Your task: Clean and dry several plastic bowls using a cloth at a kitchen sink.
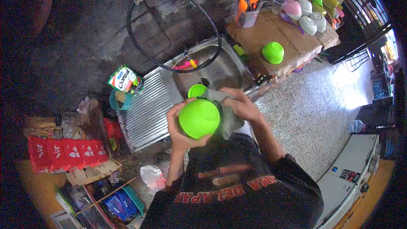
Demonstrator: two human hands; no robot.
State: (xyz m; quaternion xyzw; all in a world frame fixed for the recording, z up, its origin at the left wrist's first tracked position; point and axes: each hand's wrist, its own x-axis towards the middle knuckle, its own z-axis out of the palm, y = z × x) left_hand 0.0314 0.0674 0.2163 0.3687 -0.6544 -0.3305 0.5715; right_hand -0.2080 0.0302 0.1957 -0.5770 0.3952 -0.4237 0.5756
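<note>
My left hand [175, 124] grips a bright green bowl [199, 118] in front of my chest, fingers around its side and thumb along its near edge. From my right hand [243, 105] hangs a grey cloth [226, 114], pinched in the fingers beside the bowl's right side. Whether the cloth touches the bowl cannot be told. Just beyond the held bowl, a second green bowl [196, 91] shows at the near part of the metal sink [222, 66]; the held bowl and the cloth partly hide it.
Left of the basin runs a ridged drainboard [149, 111] with a soap pouch [125, 79] and a teal tub [120, 100] at its end. A black hose [128, 25] loops over the sink. On the cardboard-covered counter [254, 38] are a green bowl [273, 52] and several white bowls [307, 25].
</note>
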